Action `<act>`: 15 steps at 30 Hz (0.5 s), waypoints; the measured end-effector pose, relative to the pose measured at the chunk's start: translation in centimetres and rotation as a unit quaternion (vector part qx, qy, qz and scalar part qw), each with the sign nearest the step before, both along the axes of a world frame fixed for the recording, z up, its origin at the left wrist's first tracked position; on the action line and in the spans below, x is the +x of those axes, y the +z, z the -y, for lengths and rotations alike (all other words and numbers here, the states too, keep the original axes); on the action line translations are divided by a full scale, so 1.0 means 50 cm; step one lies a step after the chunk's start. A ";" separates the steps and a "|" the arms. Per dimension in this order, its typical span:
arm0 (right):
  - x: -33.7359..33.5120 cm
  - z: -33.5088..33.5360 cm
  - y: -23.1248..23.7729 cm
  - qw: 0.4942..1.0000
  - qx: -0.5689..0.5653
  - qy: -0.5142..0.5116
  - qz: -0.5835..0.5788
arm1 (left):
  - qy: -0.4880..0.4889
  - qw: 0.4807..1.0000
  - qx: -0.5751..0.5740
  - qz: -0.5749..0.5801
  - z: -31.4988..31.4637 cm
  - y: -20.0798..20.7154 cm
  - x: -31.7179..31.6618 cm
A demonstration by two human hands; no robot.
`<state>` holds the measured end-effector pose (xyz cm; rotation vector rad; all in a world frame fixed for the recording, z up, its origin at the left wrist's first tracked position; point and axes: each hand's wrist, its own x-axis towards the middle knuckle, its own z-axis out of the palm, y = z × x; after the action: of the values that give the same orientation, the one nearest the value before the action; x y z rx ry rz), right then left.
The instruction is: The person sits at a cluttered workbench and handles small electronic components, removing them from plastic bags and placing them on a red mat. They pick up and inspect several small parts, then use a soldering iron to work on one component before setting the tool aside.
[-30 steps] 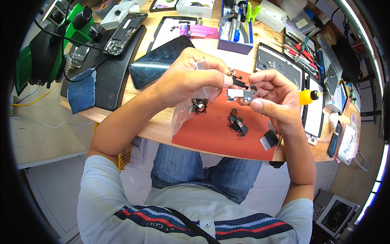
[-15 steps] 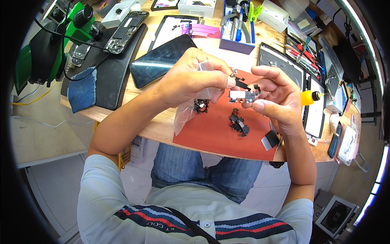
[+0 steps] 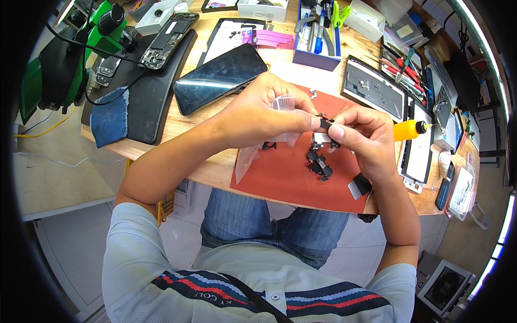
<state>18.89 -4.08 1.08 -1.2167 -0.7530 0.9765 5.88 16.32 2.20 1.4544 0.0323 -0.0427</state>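
Observation:
My left hand (image 3: 264,110) holds a clear zip bag (image 3: 249,161) in its palm, and its thumb and fingertips grip the left end of a small black phone part (image 3: 325,124). At the other end of that part, my right hand (image 3: 366,134) is closed in a pinch. Just under the fingertips is a small part with a white face (image 3: 321,138), held close to the black one; how it is gripped is hidden. Several black phone parts (image 3: 320,164) lie in a cluster on the reddish-brown mat (image 3: 291,185) below. More small dark parts (image 3: 269,145) show beside the bag.
A dark phone (image 3: 218,81) lies beyond my left forearm, near an opened phone (image 3: 169,40). A blue box of tools (image 3: 316,56) stands at the back. To the right are a yellow bottle with a needle tip (image 3: 408,130) and a black-framed tray (image 3: 375,86).
My right hand has closed from a looser, spread grip into a pinch and moved left against the left fingertips. The white-faced part is now more covered. The bag shifted slightly right.

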 end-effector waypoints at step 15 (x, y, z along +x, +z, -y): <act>0.005 0.003 -0.002 1.000 -0.013 0.012 0.000 | 0.033 0.999 -0.030 0.021 0.000 -0.005 -0.002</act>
<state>19.13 -4.24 1.00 -1.2320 -0.7596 1.0084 5.80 16.33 1.96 1.3923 0.0440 0.0393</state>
